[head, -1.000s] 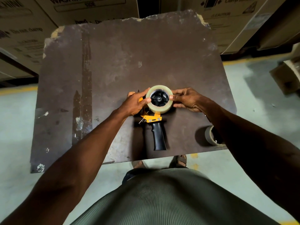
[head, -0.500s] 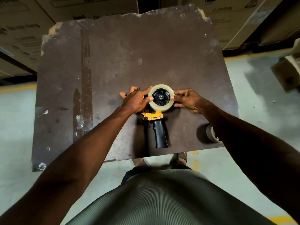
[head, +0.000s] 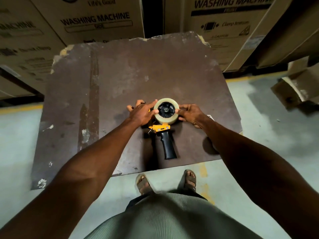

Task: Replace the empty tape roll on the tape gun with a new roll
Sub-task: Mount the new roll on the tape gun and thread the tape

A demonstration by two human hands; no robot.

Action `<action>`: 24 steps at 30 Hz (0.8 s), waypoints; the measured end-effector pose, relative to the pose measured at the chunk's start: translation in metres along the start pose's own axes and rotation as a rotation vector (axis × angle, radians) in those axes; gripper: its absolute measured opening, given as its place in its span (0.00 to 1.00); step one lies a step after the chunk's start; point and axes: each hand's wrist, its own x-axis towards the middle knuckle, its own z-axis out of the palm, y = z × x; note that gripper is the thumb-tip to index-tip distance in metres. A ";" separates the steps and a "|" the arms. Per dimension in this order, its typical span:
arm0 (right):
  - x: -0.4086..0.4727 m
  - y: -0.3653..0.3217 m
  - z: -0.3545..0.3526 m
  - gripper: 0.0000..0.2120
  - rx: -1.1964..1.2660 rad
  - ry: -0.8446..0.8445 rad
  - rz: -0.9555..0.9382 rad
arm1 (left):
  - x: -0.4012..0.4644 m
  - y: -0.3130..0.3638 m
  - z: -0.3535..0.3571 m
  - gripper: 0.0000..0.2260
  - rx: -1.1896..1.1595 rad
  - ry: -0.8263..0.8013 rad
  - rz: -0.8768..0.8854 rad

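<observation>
A tape gun (head: 164, 140) with an orange frame and black handle lies flat on the dark brown table (head: 107, 94), handle toward me. A full clear tape roll (head: 166, 120) sits over the gun's black hub. My left hand (head: 143, 112) grips the roll's left rim with the thumb and reaches past it onto the gun's front end. My right hand (head: 189, 112) pinches the roll's right rim with its fingertips. The empty roll is hidden behind my right forearm.
Large washing-machine cartons (head: 96, 19) stand right behind the table and another (head: 229, 23) at the back right. Torn cardboard (head: 296, 87) lies on the floor to the right. My sandalled feet (head: 143, 183) are at the table's near edge.
The camera has tilted up, showing more of the cartons. Both hands stay on the new roll over the hub. My right forearm now covers the empty roll at the table's near right.
</observation>
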 end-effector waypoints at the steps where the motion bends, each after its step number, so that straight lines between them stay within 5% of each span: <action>1: -0.001 0.002 0.001 0.14 0.006 0.007 -0.005 | -0.002 0.001 0.001 0.23 -0.021 0.006 -0.004; 15: -0.012 0.024 0.014 0.22 0.013 0.194 -0.002 | -0.038 -0.013 0.024 0.26 -0.197 0.185 0.039; 24: -0.025 0.029 0.015 0.24 -0.327 0.363 -0.113 | -0.048 -0.009 0.021 0.26 -0.127 0.196 0.024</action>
